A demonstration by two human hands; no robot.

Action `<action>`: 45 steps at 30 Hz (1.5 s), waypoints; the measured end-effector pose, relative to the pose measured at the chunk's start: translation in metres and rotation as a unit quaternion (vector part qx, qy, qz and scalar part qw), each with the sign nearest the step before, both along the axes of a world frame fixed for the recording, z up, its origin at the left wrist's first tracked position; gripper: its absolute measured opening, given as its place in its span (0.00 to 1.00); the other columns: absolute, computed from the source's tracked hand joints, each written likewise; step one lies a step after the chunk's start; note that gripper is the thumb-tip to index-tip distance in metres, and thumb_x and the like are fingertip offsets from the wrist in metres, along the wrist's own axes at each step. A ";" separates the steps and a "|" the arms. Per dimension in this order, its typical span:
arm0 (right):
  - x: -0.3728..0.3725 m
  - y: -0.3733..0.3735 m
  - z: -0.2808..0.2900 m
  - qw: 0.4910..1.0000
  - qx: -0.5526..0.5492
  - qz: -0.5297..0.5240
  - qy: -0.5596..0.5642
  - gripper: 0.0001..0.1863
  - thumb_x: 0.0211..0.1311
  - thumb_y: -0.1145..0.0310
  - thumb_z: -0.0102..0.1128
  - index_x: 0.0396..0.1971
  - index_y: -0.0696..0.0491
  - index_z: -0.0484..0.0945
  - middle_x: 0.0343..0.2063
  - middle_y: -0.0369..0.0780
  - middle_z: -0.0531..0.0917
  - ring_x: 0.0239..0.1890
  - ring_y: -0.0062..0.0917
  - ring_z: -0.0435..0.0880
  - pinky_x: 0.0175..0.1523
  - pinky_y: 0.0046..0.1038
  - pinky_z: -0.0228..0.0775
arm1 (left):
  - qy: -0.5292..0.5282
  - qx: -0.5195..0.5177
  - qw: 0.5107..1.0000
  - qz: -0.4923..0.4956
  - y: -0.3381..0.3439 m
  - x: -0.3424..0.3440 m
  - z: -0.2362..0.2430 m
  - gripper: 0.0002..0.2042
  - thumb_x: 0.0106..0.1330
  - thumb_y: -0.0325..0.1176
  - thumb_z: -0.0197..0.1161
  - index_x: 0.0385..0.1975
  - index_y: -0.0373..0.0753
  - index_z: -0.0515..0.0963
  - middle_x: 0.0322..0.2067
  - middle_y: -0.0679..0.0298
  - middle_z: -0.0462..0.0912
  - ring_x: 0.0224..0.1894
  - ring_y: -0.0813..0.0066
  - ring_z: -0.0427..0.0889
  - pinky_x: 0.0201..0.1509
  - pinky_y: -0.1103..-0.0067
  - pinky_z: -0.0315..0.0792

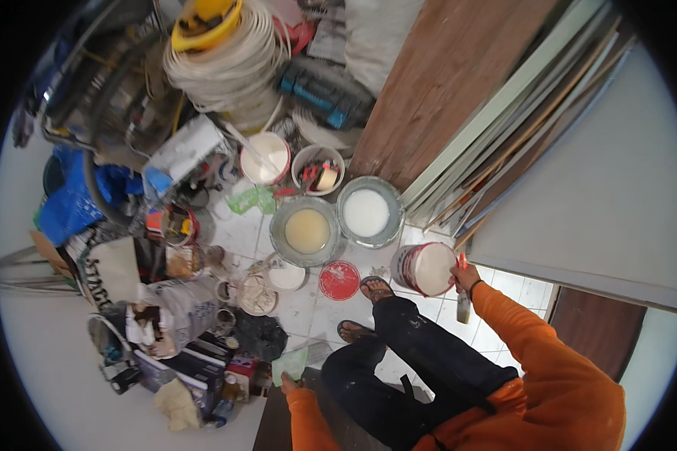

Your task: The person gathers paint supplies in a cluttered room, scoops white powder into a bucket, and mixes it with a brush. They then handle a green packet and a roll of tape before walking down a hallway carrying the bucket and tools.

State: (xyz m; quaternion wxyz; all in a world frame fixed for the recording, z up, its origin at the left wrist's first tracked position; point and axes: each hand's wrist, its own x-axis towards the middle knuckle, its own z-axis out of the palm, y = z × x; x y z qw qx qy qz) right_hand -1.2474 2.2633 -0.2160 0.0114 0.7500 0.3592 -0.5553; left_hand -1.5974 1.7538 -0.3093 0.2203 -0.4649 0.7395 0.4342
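Observation:
My right hand (465, 273) is closed on a red-handled brush-like tool (462, 304) that hangs downward, beside the rim of a white-filled bucket (432, 267); whether the fingers also grip that rim, I cannot tell. At the lower middle, my left hand (289, 382) holds a pale green translucent sheet or bag (289, 364). Ahead of my feet a red lid (339, 279) lies on the tiles, with two grey tubs behind it, one of yellowish liquid (305, 231), the other of white (365, 212).
Clutter of bags (165, 316), a blue sheet (71, 203), small tubs (265, 156), coiled cable (218, 71) and a tool case (320, 94) fills the left and back. Boards and strips (429, 90) lean at the back right. A dark bench-like surface (286, 425) is beside my legs.

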 end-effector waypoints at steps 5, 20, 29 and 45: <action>0.062 -0.032 0.142 0.983 0.028 0.176 -0.036 0.14 0.61 0.58 0.64 0.30 0.56 0.82 0.19 0.41 0.84 0.15 0.25 0.78 0.21 0.31 0.70 | 0.028 0.157 0.980 -0.121 0.069 0.006 0.135 0.19 0.64 0.40 0.67 0.45 0.31 0.76 0.33 0.52 0.84 0.23 0.64 0.83 0.22 0.71 0.78; 0.226 -0.204 0.288 0.968 0.123 0.121 -0.180 0.25 0.57 0.47 0.63 0.42 0.54 0.86 0.38 0.53 0.86 0.45 0.49 0.85 0.51 0.45 0.76 | -0.137 0.276 0.770 -0.559 0.250 0.137 0.356 0.32 0.70 0.56 0.56 0.44 0.22 0.77 0.29 0.51 0.86 0.22 0.63 0.86 0.23 0.70 0.83; 0.357 -0.331 0.247 0.943 0.100 -0.286 -0.136 0.15 0.58 0.60 0.65 0.36 0.57 0.81 0.17 0.41 0.78 0.15 0.26 0.77 0.18 0.32 0.69 | -0.095 0.094 0.701 -0.700 0.140 0.138 0.373 0.36 0.71 0.57 0.53 0.52 0.19 0.74 0.49 0.41 0.82 0.49 0.54 0.84 0.53 0.70 0.77; 0.491 -0.481 0.235 0.740 -0.017 -0.673 -0.013 0.19 0.61 0.68 0.53 0.47 0.64 0.78 0.27 0.51 0.87 0.26 0.44 0.89 0.31 0.39 0.82 | -0.080 -0.127 0.297 -0.943 0.370 0.439 0.369 0.30 0.74 0.50 0.53 0.60 0.25 0.68 0.55 0.47 0.78 0.51 0.52 0.84 0.48 0.64 0.79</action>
